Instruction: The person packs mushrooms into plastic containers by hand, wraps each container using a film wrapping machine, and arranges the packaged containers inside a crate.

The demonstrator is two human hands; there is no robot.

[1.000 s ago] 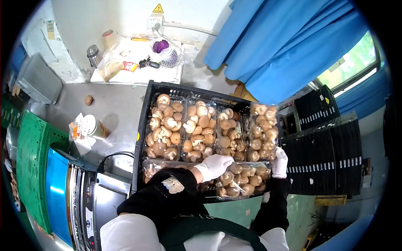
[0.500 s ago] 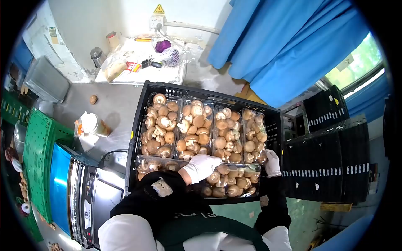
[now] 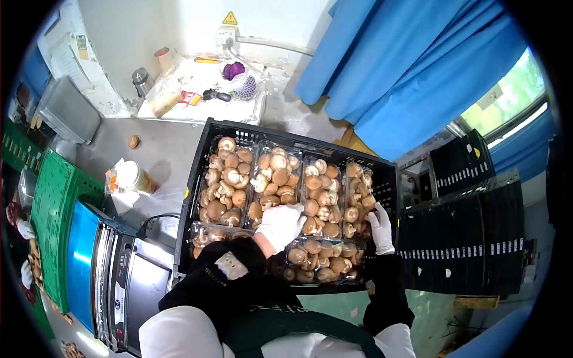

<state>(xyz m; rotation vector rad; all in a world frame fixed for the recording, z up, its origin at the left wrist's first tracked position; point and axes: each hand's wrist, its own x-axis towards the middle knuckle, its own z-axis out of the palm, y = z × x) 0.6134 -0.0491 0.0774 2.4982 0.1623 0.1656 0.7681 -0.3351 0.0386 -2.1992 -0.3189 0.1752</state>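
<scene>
A black crate (image 3: pixel 192 190) holds several clear plastic packs of brown mushrooms, four side by side in the back row and others in front. My left hand (image 3: pixel 280 227), in a white glove, lies over the middle packs with its fingers bent together; what its fingertips hold, if anything, is hidden. My right hand (image 3: pixel 381 229), also gloved, has its fingers apart at the right edge of the rightmost back pack (image 3: pixel 358 200). Below my hands is a front pack (image 3: pixel 324 261), lying flat in the crate.
Stacked black crates (image 3: pixel 459 238) stand at the right, green crates (image 3: pixel 54 227) at the left. A machine (image 3: pixel 146 292) is beside the crate's left corner. A paper cup (image 3: pixel 136 178) and a loose mushroom (image 3: pixel 133 141) sit on the grey surface. At the left edge another person's gloved hands (image 3: pixel 25 230) show.
The rightmost back pack has gone down into the crate, from a raised position. My left hand has moved slightly up and left. My right hand has shifted a little left, and its fingers have spread.
</scene>
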